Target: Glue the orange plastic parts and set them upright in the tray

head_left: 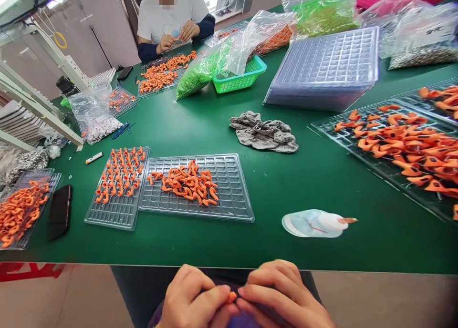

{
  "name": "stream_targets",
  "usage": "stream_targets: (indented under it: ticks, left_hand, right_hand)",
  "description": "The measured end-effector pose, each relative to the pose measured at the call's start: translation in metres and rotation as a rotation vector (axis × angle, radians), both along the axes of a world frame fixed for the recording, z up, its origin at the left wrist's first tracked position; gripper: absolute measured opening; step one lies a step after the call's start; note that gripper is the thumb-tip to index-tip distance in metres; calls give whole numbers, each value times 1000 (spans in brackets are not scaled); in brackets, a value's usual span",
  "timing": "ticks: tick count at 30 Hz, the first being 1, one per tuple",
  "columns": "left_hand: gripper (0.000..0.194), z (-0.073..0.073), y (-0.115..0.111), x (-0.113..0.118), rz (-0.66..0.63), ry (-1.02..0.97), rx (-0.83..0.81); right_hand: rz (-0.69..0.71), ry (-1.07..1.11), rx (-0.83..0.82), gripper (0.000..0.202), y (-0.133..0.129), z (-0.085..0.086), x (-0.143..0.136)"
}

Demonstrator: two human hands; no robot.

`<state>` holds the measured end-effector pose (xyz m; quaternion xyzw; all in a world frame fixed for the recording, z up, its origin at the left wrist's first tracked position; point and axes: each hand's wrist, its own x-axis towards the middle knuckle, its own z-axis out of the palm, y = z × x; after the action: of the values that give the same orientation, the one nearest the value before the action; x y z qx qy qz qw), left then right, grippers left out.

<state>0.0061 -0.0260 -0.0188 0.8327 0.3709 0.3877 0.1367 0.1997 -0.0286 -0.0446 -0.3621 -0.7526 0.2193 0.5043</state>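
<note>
**Fingertip Handling of Small Orange Piece point(232, 297)**

Step in hand, by judgement: close two-handed work on a single piece, at lap level, just off near edge of green table point(200, 244). Exact operation: cannot tell, most of piece being hidden by fingers.

Left hand point(195, 299): nearly closed, fingers curled, piece pinched at tips of thumb and index finger. Right hand point(286, 294): fingers bent, tips drawn in just beside exposed end of piece. Exact opening, contact with piece, or grip on anything thin: cannot tell (dark background behind fingertips, low contrast).

Next move, by judgement: calls for steady left pinch, fine control at right fingertips and light pressure. Guard against slip toward lap; allow for small, curved surfaces turning under thumb.

Location of similar parts: directly beyond left hand, on table, loose heap of orange pieces point(189, 182) in clear tray point(232, 197). Farther left, beside first tray: second tray point(110, 216), with orange pieces in rows at far end. Beyond right hand, nearer than any tray on that side: squeeze bottle point(311, 223). Farther out, past bottle and slightly left: crumpled grey cloth point(265, 133).
</note>
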Motion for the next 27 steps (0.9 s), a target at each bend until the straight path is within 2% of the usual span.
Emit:
stream_targets:
  ticks: [9,20,27]
  left_hand:
    - [13,0,-1,1,-10,26,5]
    - [10,5,-4,7,73,147,201]
    - [9,4,-7,6,94,187,231]
  right_hand:
    - [-5,7,-6,14,-2,-2,0]
    - [-19,16,-25,16,-1,-4,-2]
    - [-18,-5,-31,14,-1,-1,-2]
